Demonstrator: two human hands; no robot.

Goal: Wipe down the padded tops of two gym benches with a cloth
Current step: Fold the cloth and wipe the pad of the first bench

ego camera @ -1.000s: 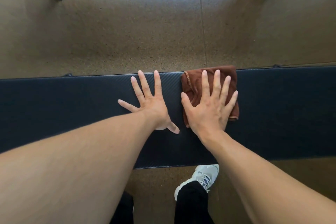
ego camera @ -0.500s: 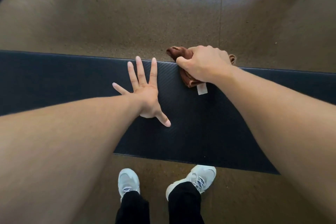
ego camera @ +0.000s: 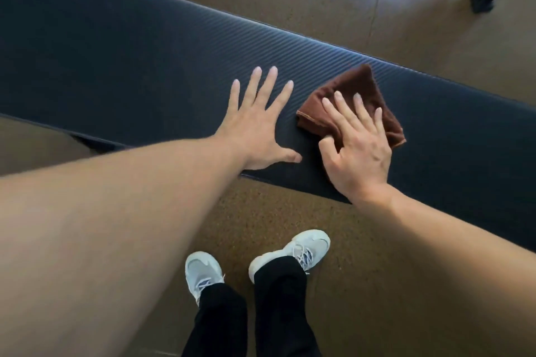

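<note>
Head view looks down on my two hands on the dark ribbed tabletop (ego camera: 130,46) of the gym bench. My left hand (ego camera: 258,127) lies flat with fingers spread, palm near the tabletop's near edge. Just beside it, my right hand (ego camera: 358,143) presses straight fingers onto the folded brown cloth (ego camera: 356,87), thumb tucked against the cloth's near edge. That cloth sits between the tabletop's far and near edges. My white sneakers (ego camera: 293,255) stand on the speckled floor (ego camera: 377,284) below.

daylight glare top right; forearms blurred, edges warped
</note>
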